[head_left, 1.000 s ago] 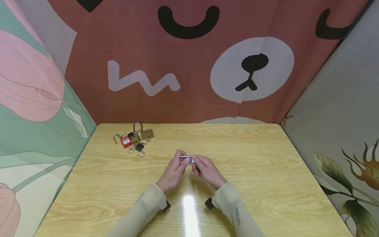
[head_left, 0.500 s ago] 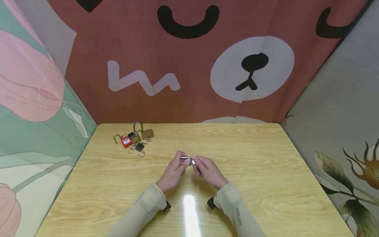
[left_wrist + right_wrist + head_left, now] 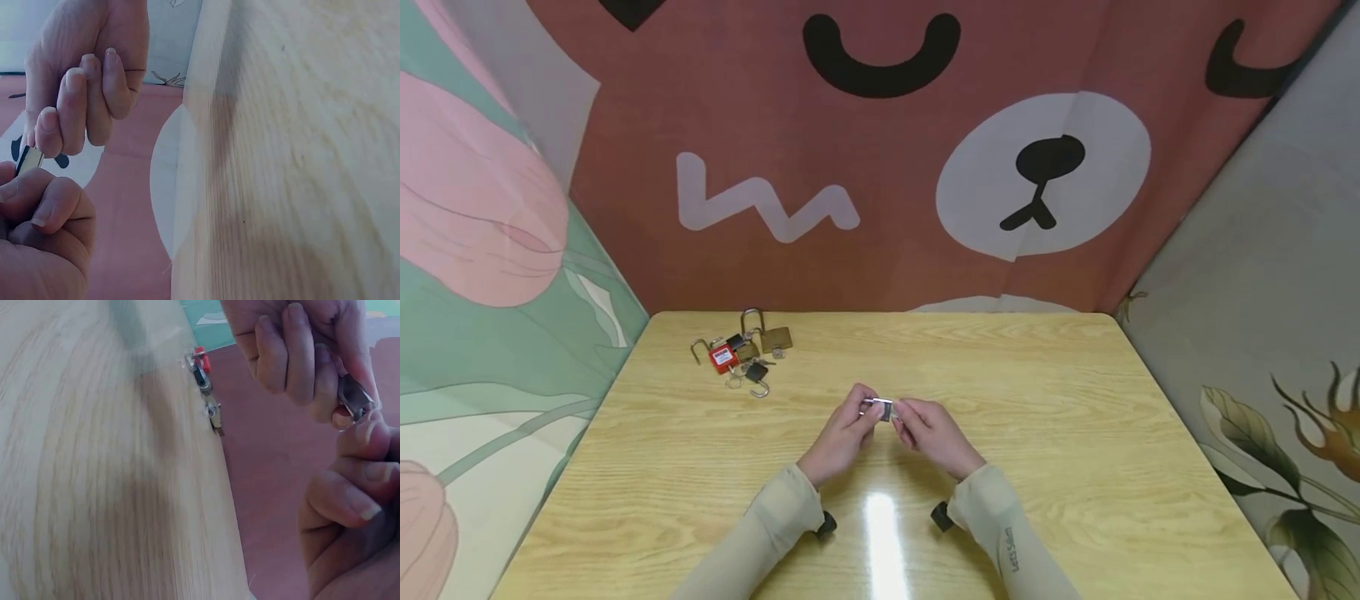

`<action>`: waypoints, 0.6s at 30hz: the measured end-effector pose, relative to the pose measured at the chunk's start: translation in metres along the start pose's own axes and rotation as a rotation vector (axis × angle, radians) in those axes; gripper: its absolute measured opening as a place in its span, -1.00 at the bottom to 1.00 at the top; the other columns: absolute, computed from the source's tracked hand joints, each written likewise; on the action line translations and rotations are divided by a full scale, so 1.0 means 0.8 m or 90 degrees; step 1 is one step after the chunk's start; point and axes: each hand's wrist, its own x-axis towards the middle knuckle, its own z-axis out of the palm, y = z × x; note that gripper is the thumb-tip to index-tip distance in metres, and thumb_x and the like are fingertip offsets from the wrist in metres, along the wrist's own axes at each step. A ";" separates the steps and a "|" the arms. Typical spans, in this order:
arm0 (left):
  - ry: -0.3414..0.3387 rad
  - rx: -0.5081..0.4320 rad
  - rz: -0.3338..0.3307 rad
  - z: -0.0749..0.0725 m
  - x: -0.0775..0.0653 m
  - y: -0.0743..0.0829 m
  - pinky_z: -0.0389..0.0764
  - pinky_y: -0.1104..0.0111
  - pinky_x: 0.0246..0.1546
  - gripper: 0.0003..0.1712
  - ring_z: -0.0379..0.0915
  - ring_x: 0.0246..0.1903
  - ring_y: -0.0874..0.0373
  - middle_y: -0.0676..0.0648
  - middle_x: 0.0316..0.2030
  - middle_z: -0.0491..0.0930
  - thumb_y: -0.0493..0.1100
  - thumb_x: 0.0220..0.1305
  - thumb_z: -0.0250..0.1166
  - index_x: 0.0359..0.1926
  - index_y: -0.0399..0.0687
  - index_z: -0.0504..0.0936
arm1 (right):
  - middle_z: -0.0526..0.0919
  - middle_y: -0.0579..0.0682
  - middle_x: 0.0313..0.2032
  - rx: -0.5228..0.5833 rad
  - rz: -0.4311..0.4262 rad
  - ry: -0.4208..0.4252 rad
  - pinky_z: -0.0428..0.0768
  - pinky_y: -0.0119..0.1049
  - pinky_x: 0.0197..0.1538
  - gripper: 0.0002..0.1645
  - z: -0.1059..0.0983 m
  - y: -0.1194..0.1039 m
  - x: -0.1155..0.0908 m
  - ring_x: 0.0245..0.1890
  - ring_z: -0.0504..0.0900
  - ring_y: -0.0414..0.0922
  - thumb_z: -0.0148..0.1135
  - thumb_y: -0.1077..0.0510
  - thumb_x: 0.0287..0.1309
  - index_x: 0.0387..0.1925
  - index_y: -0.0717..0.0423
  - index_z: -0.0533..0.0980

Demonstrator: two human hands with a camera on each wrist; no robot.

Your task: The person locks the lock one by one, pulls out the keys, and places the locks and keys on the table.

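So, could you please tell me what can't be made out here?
Head: part of the padlock, behind the left hand.
Head: what, if anything, the right hand pinches; its fingers cover it.
Head: text on the red lock, too small.
Left wrist: part of that hand, beyond the picture's left edge.

From above, the head view faces forward and down, while both wrist views share the hands [image 3: 841, 437] up close.

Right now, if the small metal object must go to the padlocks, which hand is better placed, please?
Probably the left hand: it grips the small metal object and is nearer the padlocks at the far left. The right hand is farther from them, at the object's other end.
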 end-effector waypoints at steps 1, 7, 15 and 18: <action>0.000 0.001 -0.001 0.000 0.001 0.000 0.27 0.47 -0.57 -0.82 0.19 -0.62 0.23 -0.01 -0.52 0.31 -0.11 0.68 -0.05 0.01 -0.14 0.35 | 0.41 -0.12 -0.62 0.002 0.001 -0.001 0.24 -0.51 -0.56 -0.36 0.000 0.000 0.000 -0.65 0.27 -0.30 -0.10 -0.06 0.65 -0.35 0.46 0.45; 0.004 0.038 0.022 -0.002 0.002 0.001 0.30 0.46 -0.57 -0.79 0.21 -0.61 0.25 -0.13 -0.47 0.38 -0.07 0.68 -0.04 0.03 -0.12 0.36 | 0.41 -0.13 -0.57 0.130 0.057 -0.049 0.31 -0.49 -0.56 -0.38 -0.004 -0.001 0.000 -0.61 0.31 -0.28 -0.10 -0.10 0.65 -0.29 0.42 0.45; -0.013 0.077 0.061 -0.003 0.000 0.008 0.33 0.44 -0.55 -0.76 0.20 -0.59 0.26 -0.04 -0.48 0.35 -0.05 0.69 -0.07 0.06 -0.14 0.33 | 0.38 -0.18 -0.50 0.305 0.115 -0.158 0.39 -0.45 -0.52 -0.59 -0.015 -0.006 0.002 -0.53 0.35 -0.25 -0.10 -0.10 0.62 -0.34 0.02 0.45; -0.008 0.094 0.067 -0.004 0.000 0.009 0.37 0.42 -0.53 -0.77 0.22 -0.58 0.27 -0.02 -0.48 0.36 -0.03 0.69 -0.07 0.06 -0.11 0.33 | 0.37 -0.18 -0.49 0.317 0.112 -0.169 0.39 -0.46 -0.51 -0.62 -0.016 -0.005 0.002 -0.52 0.36 -0.25 -0.08 -0.10 0.61 -0.30 0.02 0.44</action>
